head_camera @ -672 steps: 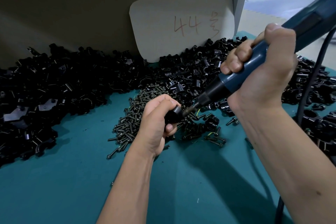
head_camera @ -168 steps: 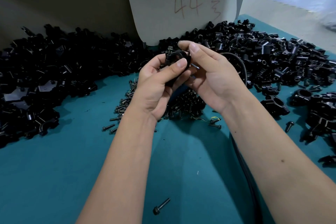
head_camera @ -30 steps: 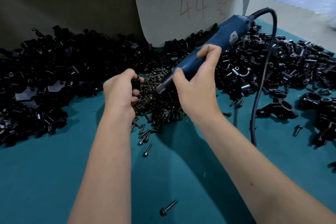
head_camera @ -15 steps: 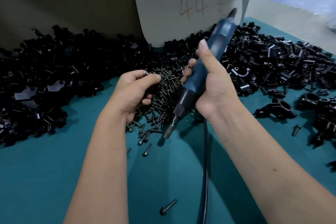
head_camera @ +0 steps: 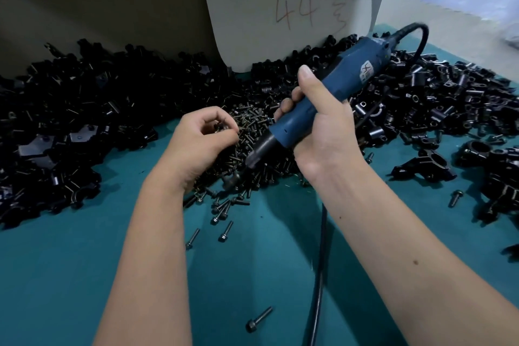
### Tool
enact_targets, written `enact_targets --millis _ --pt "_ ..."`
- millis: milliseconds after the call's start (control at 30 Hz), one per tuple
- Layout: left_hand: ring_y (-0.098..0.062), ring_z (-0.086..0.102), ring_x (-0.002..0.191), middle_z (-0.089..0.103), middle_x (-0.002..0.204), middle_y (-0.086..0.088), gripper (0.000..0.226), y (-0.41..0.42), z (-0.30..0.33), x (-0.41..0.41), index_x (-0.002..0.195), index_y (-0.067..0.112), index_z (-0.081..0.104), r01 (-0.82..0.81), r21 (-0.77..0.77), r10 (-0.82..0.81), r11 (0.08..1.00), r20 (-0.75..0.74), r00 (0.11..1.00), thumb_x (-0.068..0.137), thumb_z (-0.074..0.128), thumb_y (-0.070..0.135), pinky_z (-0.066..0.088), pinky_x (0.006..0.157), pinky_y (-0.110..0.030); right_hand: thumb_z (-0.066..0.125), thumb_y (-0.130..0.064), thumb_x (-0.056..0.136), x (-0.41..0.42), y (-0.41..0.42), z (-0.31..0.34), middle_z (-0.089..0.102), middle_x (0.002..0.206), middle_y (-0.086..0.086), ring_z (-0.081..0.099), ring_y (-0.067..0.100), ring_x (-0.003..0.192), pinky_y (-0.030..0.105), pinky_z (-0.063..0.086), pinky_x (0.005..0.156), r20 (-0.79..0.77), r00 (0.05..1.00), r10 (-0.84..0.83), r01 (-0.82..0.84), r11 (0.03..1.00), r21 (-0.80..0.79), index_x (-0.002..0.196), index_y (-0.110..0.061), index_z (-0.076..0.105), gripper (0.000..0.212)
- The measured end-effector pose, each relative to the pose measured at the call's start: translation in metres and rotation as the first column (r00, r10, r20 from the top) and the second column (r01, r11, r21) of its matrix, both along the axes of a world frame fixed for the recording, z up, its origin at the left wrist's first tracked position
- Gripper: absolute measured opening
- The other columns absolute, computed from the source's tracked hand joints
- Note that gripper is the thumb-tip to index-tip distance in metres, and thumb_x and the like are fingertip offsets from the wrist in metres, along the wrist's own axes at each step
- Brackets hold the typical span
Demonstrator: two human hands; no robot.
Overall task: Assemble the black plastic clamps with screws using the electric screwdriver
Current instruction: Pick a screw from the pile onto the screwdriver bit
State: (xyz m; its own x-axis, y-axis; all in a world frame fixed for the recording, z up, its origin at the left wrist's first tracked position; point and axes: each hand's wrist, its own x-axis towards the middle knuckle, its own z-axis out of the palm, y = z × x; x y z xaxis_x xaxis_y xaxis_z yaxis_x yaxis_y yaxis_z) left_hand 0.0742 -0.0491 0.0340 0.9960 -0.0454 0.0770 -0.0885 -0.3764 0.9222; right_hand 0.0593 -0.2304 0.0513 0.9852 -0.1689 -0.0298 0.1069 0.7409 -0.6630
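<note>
Blue electric screwdriver (head_camera: 331, 98) slants over screw pile (head_camera: 252, 149) at frame centre, tip low toward 7 o'clock. Right hand (head_camera: 320, 126) wraps barrel firmly. Left hand (head_camera: 202, 140), at 9 o'clock of tool, curls fingertips on small dark piece, possibly screw. Black clamps (head_camera: 84, 109) heaped from 9 to 3 o'clock on teal table (head_camera: 70, 275).

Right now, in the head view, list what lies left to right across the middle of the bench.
Left heap of black clamps → left hand → screw pile → electric screwdriver in right hand → right heap of black clamps.
</note>
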Motion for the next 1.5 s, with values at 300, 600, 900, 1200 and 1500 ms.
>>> enact_targets --millis 300,600,900,1200,1500 --pt "-0.010 0.031 0.041 0.050 0.068 -0.008 0.005 -0.013 -0.001 0.000 0.070 0.020 0.066 0.106 -0.040 -0.112 0.994 -0.185 0.976 0.067 0.067 0.024 0.022 0.041 -0.018 0.073 -0.026 0.094 -0.004 -0.009 0.017 0.051 0.059 0.002 0.046 0.017 0.044 0.032 0.043 0.049 0.055 0.934 -0.353 0.354 0.935 -0.022 0.102 -0.016 0.047 0.030" --pt "-0.009 0.028 0.038 0.046 0.064 -0.006 0.011 -0.017 -0.005 0.002 0.075 0.016 0.064 0.099 -0.040 -0.106 0.994 -0.229 0.968 0.066 0.066 0.023 0.020 0.040 -0.016 0.072 -0.029 0.094 0.003 -0.025 0.010 0.047 0.059 0.001 0.042 0.017 0.046 0.031 0.042 0.050 -0.126 0.894 -0.431 0.444 0.890 0.105 0.105 -0.016 0.047 0.030" --pt "-0.009 0.029 0.039 0.046 0.054 0.004 0.009 -0.011 -0.005 0.001 0.073 0.016 0.066 0.112 -0.044 -0.119 0.993 -0.242 0.963 0.066 0.067 0.021 0.020 0.039 -0.016 0.073 -0.029 0.092 0.007 -0.026 0.002 0.048 0.057 0.000 0.042 0.016 0.045 0.029 0.042 0.049 -0.213 0.878 -0.428 0.465 0.868 0.172 0.104 -0.014 0.046 0.033" --pt "-0.006 0.026 0.037 0.046 0.051 0.006 0.006 -0.020 -0.005 0.001 0.074 0.013 0.064 0.115 -0.113 -0.139 0.987 -0.238 0.961 0.070 0.068 0.015 0.019 0.039 -0.014 0.072 -0.029 0.091 0.011 -0.035 0.000 0.048 0.058 0.000 0.043 0.016 0.045 0.029 0.042 0.049 -0.240 0.866 -0.438 0.481 0.861 0.165 0.104 -0.014 0.048 0.031" --pt "-0.005 0.034 0.040 0.050 0.056 0.007 0.007 -0.044 -0.010 0.001 0.064 0.023 0.065 0.103 -0.123 -0.116 0.987 -0.098 0.988 0.067 0.068 0.018 0.024 0.036 -0.018 0.066 -0.018 0.090 0.016 -0.053 -0.002 0.048 0.057 0.000 0.043 0.016 0.045 0.029 0.041 0.048 -0.244 0.848 -0.471 0.516 0.838 0.176 0.096 -0.012 0.045 0.022"
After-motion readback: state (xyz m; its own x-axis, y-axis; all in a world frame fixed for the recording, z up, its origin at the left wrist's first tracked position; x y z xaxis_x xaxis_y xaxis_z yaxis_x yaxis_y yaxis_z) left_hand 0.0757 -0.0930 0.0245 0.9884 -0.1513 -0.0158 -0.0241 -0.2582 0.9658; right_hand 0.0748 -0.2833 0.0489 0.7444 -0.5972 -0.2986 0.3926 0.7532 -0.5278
